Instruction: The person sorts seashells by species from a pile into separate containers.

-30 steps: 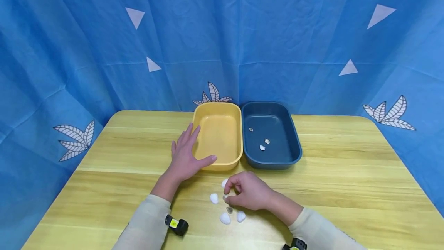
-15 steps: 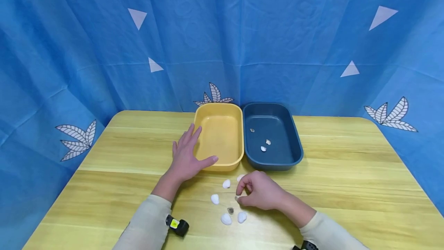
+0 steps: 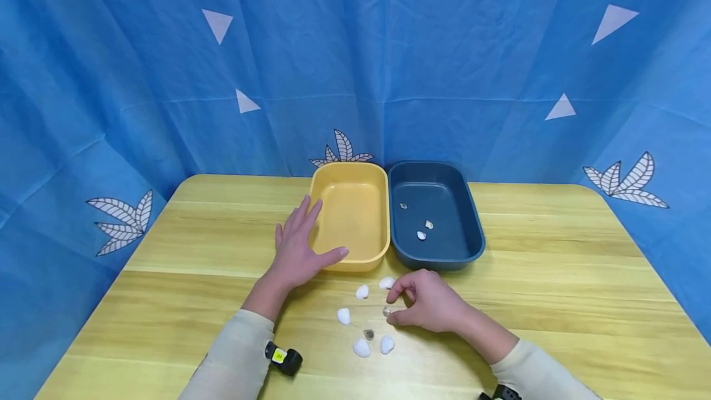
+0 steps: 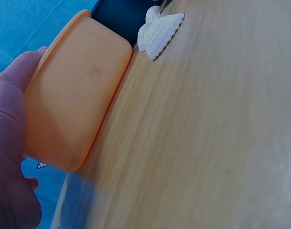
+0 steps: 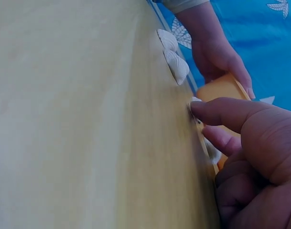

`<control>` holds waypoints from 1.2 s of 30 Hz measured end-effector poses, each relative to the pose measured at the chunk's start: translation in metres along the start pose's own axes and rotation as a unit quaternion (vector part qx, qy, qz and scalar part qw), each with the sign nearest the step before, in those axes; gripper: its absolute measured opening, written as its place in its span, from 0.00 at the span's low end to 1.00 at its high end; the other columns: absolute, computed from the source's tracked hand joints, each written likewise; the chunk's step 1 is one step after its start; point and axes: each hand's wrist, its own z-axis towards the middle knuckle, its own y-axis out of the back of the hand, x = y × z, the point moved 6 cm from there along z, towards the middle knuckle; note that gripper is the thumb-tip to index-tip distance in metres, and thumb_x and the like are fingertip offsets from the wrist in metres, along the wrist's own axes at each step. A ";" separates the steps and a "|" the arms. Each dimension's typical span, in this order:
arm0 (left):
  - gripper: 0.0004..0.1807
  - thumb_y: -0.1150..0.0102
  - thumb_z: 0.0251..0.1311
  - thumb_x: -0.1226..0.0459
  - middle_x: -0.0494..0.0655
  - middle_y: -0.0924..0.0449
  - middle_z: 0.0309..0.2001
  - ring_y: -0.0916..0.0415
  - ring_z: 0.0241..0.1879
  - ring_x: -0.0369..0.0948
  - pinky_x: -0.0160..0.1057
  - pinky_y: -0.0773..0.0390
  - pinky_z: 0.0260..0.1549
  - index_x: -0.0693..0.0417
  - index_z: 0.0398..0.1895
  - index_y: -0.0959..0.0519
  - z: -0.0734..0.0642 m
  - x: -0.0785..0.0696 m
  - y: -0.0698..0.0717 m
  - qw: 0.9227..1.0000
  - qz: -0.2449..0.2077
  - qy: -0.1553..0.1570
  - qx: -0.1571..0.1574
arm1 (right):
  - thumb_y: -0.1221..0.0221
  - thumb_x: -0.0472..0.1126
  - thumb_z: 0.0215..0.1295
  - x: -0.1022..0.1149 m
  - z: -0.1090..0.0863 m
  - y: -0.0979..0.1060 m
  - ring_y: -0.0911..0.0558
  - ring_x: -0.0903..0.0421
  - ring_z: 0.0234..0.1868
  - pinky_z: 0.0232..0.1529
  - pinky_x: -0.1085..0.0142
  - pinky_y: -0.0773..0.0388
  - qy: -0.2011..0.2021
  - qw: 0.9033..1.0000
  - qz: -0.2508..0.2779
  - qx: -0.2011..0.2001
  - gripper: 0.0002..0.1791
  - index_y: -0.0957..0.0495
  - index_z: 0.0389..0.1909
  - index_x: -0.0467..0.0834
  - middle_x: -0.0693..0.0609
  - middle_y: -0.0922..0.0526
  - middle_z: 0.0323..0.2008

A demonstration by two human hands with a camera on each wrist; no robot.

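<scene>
My left hand [image 3: 297, 252] rests spread on the yellow tray [image 3: 355, 262], fingers along its left rim and thumb over the near rim. In the left wrist view that hand lies against the tray's wall. My right hand [image 3: 428, 301] is low over the table, with a small greyish seashell [image 3: 387, 312] between thumb and forefinger. The thumb partly hides this shell in the right wrist view. White seashells lie around it: one [image 3: 386, 283] behind, one [image 3: 362, 292] back left, one [image 3: 344, 316] left, others [image 3: 361, 348] nearer me. A small dark shell [image 3: 369, 334] lies among them.
A dark blue tray [image 3: 436, 263] stands against the yellow tray's right side, with small shells [image 3: 421, 236] on its floor. The trays stand near the table's back edge, before a blue patterned curtain [image 3: 444, 79].
My right hand has moved to the right with the small shell, uncovering white shells behind and left of it. The left hand stays on the yellow tray.
</scene>
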 end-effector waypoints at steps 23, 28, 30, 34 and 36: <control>0.59 0.37 0.50 0.31 0.43 0.63 0.80 0.61 0.76 0.55 0.69 0.70 0.65 0.44 0.81 0.49 0.000 0.001 -0.001 1.000 -0.001 0.004 0.004 | 0.23 0.42 0.50 0.006 -0.003 0.003 0.39 0.66 0.15 0.21 0.71 0.36 0.023 0.999 0.020 -0.009 0.09 0.15 0.28 0.55 0.63 0.40 0.10; 0.59 0.36 0.50 0.32 0.45 0.62 0.80 0.60 0.76 0.56 0.71 0.69 0.64 0.45 0.81 0.48 -0.001 0.001 0.000 1.000 -0.005 -0.001 0.001 | 0.24 0.40 0.50 0.019 -0.010 0.016 0.41 0.67 0.15 0.21 0.72 0.38 0.047 0.998 0.030 -0.039 0.09 0.15 0.29 0.54 0.64 0.43 0.12; 0.59 0.35 0.49 0.32 0.46 0.61 0.80 0.60 0.76 0.57 0.71 0.69 0.64 0.45 0.80 0.48 -0.001 0.001 0.000 1.000 -0.007 -0.002 0.001 | 0.24 0.40 0.51 0.025 -0.013 0.022 0.42 0.67 0.16 0.21 0.72 0.39 0.053 0.997 0.036 -0.049 0.09 0.15 0.29 0.54 0.64 0.44 0.12; 0.59 0.35 0.49 0.33 0.46 0.61 0.80 0.60 0.76 0.57 0.71 0.69 0.64 0.46 0.80 0.48 -0.001 0.000 0.000 1.000 -0.007 -0.002 0.001 | 0.24 0.40 0.52 0.034 -0.016 0.039 0.44 0.66 0.16 0.22 0.71 0.37 0.063 0.995 0.046 -0.067 0.09 0.15 0.30 0.53 0.64 0.46 0.13; 0.59 0.34 0.49 0.33 0.46 0.61 0.80 0.60 0.76 0.57 0.71 0.69 0.64 0.46 0.80 0.48 0.000 0.000 0.000 1.000 -0.007 -0.001 0.001 | 0.24 0.41 0.52 0.038 -0.017 0.049 0.44 0.66 0.17 0.24 0.70 0.35 0.071 0.993 0.045 -0.077 0.09 0.15 0.31 0.53 0.64 0.47 0.13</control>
